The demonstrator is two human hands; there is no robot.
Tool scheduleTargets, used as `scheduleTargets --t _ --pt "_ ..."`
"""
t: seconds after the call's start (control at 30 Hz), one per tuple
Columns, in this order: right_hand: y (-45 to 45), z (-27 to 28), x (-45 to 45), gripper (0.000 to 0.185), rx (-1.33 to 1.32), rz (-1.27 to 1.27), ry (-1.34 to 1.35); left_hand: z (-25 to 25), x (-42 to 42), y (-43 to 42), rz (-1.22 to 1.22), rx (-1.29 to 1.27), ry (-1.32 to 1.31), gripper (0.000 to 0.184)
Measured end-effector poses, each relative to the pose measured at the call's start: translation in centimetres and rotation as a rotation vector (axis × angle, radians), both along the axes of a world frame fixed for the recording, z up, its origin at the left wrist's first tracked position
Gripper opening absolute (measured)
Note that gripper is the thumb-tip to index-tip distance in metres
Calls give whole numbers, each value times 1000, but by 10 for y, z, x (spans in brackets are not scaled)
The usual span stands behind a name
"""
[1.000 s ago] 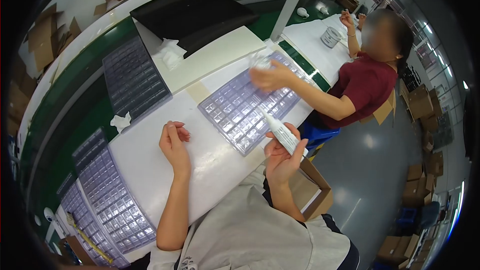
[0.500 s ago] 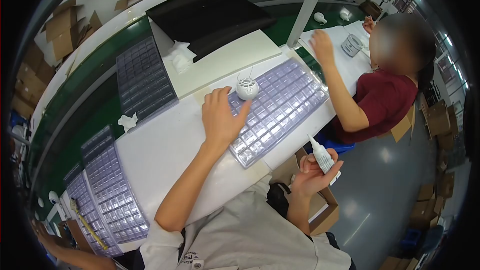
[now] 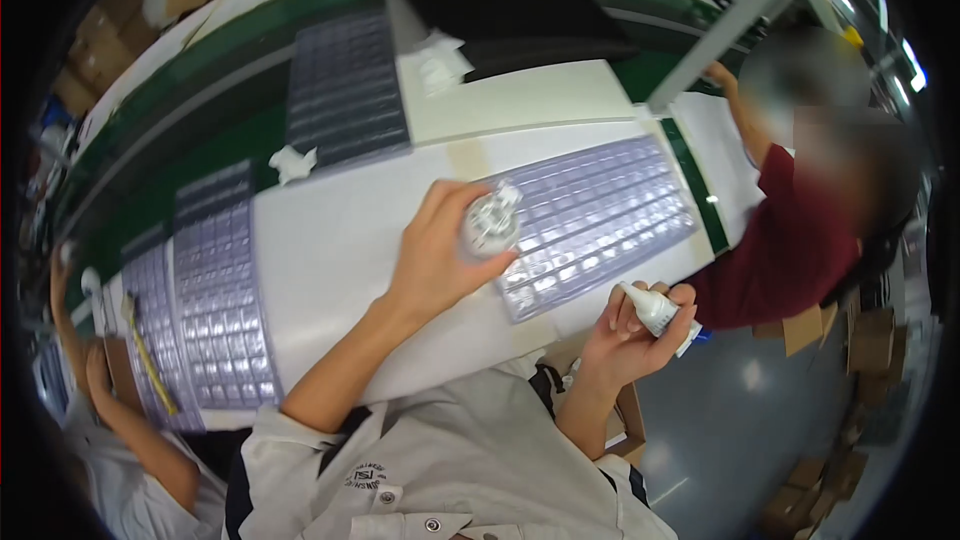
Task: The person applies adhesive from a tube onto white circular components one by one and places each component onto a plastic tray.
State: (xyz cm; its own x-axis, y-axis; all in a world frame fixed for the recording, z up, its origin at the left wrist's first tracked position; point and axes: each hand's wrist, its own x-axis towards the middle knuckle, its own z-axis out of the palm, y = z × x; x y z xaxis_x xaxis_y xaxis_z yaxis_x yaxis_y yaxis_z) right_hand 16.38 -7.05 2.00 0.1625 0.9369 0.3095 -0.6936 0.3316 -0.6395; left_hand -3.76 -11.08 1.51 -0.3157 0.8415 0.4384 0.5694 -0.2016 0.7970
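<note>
My left hand is curled round a white ball-shaped housing, thumb on the near side and fingers on the far side. The housing's top is blurred, though openings and a small pale piece show there. It is over the left end of a clear plastic tray with rows of square pockets. In my right hand is a small white squeeze bottle with a tapered nozzle, tilted up and to the left. Printing on the bottle is too blurred to read. The bottle is beyond the table's near edge.
More pocketed trays lie at the left, with a yellow strip by them. A cream board and crumpled tissue are farther back. A co-worker in a red sleeve sits close at right; another person's arm is at left.
My left hand has closed round the white housing, which stood on the tray before. My right hand still holds the bottle, now tipped lower. The view has shifted, and the red-sleeved co-worker has leaned nearer.
</note>
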Motion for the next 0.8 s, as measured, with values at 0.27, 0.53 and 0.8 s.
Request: scheduleTargets --t 0.27,0.53,0.8 --pt "-19 -20 -119 31 235 606 -390 -51 -58 -161 179 -221 -208 59" --pt "-16 -54 -156 33 240 778 -648 -60 -70 -167 118 -154 -255 65" --pt "-17 -71 -153 33 163 749 -687 -64 -74 -166 106 -161 -212 63"
